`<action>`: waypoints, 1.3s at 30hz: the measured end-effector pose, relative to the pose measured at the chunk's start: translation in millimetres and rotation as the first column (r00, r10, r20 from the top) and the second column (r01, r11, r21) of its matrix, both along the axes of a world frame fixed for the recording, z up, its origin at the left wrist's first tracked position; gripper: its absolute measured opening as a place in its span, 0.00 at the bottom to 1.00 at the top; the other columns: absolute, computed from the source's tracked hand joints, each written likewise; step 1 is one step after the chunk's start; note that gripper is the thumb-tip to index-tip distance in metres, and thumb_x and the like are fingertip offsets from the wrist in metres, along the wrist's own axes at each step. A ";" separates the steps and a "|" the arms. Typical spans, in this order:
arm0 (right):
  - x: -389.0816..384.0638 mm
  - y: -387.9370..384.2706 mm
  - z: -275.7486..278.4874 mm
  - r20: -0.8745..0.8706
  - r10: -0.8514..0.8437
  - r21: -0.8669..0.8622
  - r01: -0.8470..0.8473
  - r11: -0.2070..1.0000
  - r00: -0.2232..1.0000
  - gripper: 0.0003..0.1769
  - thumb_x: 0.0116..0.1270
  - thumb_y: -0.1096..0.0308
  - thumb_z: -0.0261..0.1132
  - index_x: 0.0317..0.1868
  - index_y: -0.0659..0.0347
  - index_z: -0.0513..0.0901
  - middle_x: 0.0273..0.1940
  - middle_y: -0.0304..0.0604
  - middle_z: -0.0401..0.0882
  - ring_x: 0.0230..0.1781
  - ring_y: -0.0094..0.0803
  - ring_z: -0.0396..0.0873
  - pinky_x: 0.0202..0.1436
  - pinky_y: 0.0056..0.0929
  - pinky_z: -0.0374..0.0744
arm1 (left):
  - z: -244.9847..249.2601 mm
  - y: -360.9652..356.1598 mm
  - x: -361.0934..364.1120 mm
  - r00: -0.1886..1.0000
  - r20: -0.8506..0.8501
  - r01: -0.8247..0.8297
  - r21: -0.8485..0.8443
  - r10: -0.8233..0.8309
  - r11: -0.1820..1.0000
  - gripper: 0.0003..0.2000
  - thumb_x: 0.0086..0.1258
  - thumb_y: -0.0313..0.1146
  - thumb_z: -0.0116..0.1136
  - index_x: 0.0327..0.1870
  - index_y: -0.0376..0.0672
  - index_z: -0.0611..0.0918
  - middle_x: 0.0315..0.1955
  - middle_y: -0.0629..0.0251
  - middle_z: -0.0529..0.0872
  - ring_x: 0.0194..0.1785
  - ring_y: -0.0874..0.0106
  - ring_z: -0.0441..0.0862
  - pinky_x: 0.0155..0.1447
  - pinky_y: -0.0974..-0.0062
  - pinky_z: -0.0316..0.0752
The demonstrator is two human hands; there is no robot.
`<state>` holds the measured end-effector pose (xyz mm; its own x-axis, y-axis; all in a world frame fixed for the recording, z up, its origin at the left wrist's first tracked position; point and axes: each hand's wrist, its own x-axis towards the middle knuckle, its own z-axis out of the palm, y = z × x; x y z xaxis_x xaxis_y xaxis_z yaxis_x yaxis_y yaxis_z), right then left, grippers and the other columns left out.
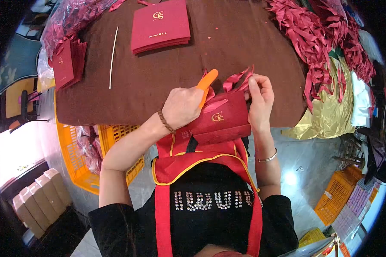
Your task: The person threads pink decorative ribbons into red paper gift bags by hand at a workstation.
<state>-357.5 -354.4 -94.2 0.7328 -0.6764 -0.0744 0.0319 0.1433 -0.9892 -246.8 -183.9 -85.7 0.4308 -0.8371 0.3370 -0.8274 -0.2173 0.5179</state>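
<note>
A dark red paper gift bag [227, 113] with a gold logo is tilted at the table's near edge, in front of the red apron [193, 165]. My left hand [182, 107] is closed on its left side, and an orange finger cover [207, 83] shows on one finger. At the bag's upper right corner, my right hand [260, 100] pinches a red ribbon [235, 80] between thumb and fingertips. Some fingers of both hands are hidden. A pink ribbon strip [215, 105] lies across the bag's front.
On the brown-covered table [244, 43] are a stack of red bags [161, 25], smaller red bags [68, 64] and a thin white stick [113, 58]. Loose red ribbons [304, 38] hang over the right side. A yellow crate [79, 162] stands below left, an orange crate [336, 192] lower right.
</note>
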 end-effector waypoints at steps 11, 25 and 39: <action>0.6 -5.6 7.1 0.077 -0.068 0.322 0.039 0.946 0.995 0.04 0.72 0.67 0.55 0.40 0.58 0.73 0.27 0.29 0.72 0.24 0.14 0.67 0.28 0.14 0.67 | 15.3 5.6 6.3 0.894 -0.447 -0.075 -0.065 0.038 0.995 0.22 0.71 0.30 0.50 0.65 0.40 0.67 0.29 0.64 0.80 0.30 0.79 0.76 0.34 0.78 0.71; -9.3 6.8 0.9 0.028 0.054 0.314 -0.060 0.947 0.998 0.05 0.73 0.66 0.53 0.39 0.57 0.71 0.27 0.32 0.74 0.19 0.12 0.60 0.18 0.11 0.58 | 25.0 24.7 20.7 0.716 -0.698 0.126 0.131 0.001 0.983 0.47 0.54 0.31 0.70 0.73 0.50 0.51 0.29 0.63 0.73 0.32 0.68 0.72 0.45 0.74 0.71; -17.5 18.9 1.6 0.190 -0.035 0.443 -0.054 0.895 0.981 0.04 0.73 0.68 0.52 0.40 0.58 0.71 0.34 0.39 0.77 0.16 0.13 0.56 0.17 0.14 0.52 | 48.6 27.4 13.4 0.698 -0.713 0.336 0.257 -0.057 0.906 0.47 0.54 0.33 0.69 0.72 0.39 0.50 0.70 0.53 0.58 0.69 0.60 0.63 0.66 0.69 0.61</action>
